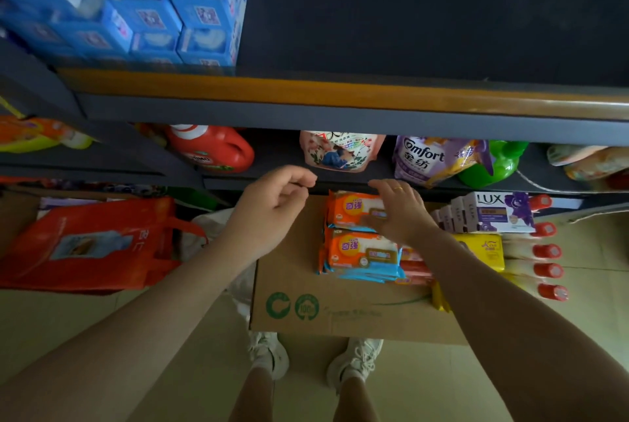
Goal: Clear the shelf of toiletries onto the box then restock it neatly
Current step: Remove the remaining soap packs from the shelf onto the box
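My forearms fill the bottom of the view, and between them I see my white sneakers (pixel 315 355) on the tiled floor. My right hand (pixel 400 212) lies flat on the upper orange soap pack (pixel 354 209), fingers nearly straight and pressing its top, thumb along its near edge. Just below that hand sits a second orange soap pack (pixel 360 251); both rest on the cardboard box (pixel 306 295). To the right of the hand are the LUX boxes (pixel 497 212), a yellow pack (pixel 485 250) and a row of red-capped tubes (pixel 548 263). My left hand (pixel 275 202) hovers over the box's far left corner, fingers loosely curled, holding nothing. Above both hands the shelf (pixel 408 33) is dark, with blue boxes (pixel 177 3) at its left.
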`<state>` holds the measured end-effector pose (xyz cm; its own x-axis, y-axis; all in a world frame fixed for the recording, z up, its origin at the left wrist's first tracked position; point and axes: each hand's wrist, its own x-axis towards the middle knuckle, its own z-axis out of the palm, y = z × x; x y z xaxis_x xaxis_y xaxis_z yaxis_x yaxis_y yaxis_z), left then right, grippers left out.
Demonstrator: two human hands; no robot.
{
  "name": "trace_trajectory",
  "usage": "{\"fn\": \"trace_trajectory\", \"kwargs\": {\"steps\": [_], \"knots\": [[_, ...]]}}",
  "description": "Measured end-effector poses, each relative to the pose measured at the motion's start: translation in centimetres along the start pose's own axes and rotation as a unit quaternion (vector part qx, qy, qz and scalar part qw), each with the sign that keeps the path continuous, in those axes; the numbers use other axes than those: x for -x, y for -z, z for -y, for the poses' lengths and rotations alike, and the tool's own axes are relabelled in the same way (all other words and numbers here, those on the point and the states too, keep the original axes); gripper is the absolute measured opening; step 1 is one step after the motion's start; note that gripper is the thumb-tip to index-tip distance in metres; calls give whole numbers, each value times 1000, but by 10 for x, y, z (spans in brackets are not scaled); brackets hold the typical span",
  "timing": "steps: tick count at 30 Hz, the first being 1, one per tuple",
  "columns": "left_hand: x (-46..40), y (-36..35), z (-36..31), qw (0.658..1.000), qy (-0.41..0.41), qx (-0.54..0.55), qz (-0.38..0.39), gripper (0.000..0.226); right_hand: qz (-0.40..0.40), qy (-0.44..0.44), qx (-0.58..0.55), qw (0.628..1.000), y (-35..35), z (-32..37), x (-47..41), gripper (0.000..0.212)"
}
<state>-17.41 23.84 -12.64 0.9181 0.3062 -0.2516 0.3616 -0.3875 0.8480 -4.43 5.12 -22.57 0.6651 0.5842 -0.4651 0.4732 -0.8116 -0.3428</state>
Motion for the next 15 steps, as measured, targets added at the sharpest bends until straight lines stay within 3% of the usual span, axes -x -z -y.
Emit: {"fn": "trace_trajectory", "kwargs": {"steps": [4, 8, 10, 12, 15], "knots": [[-9, 29, -20, 981, -140, -122, -63, 24, -168, 143, -102, 970, 35, 37, 25, 48], [-28, 63, -45, 897, -272, -325, -129, 37, -267, 258, -165, 914, 95, 78, 50, 28], [-41, 77, -52, 853, -266, -427, -138, 64, -325, 273, -165, 890, 122, 91, 45, 21], [-54, 88, -55, 836, -226, -480, -141, 97, -368, 285, -160, 870, 145, 102, 28, 20], [-74, 93, -53, 841, -199, -472, -177, 103, -413, 285, -138, 854, 175, 113, -9, 18]]}}
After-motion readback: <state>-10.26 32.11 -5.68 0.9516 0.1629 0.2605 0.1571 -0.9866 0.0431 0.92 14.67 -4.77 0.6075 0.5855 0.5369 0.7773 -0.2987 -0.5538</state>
